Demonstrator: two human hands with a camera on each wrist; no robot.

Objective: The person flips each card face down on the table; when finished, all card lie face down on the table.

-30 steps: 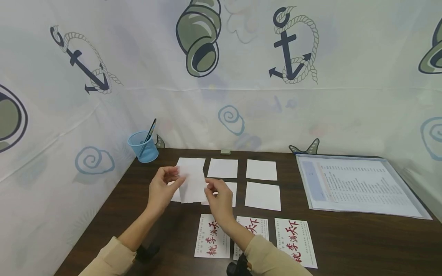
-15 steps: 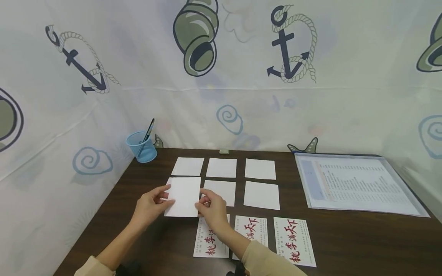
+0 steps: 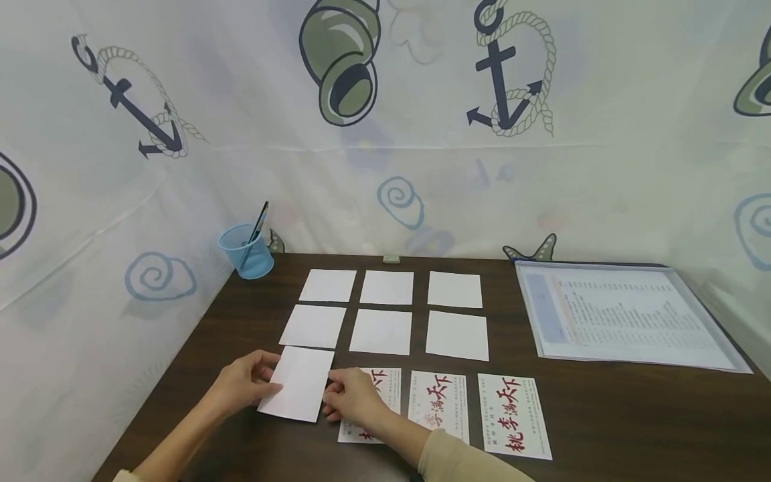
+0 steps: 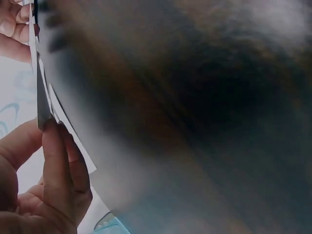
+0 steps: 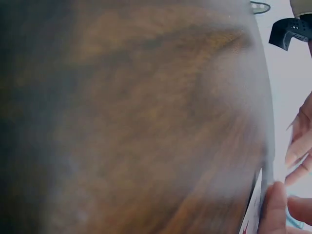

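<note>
Dark table (image 3: pixel 602 415), both hands pinching blank card (image 3: pixel 296 393)

pen cup (image 3: pixel 246 250) behind sheets (image 3: pixel 388 310) | document folder (image 3: pixel 626 314) right of sheets

Printed card (image 3: pixel 367 408) partly under right hand (image 3: pixel 352 404)

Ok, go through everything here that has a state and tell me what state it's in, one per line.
Left hand: pinching the held card's left edge.
Right hand: pinching its right edge.
Held card: blank side up, low over the table.
Six white cards: flat, blank side up.
Printed cards: flat, print up.
Pen cup: upright, pen inside.
</note>
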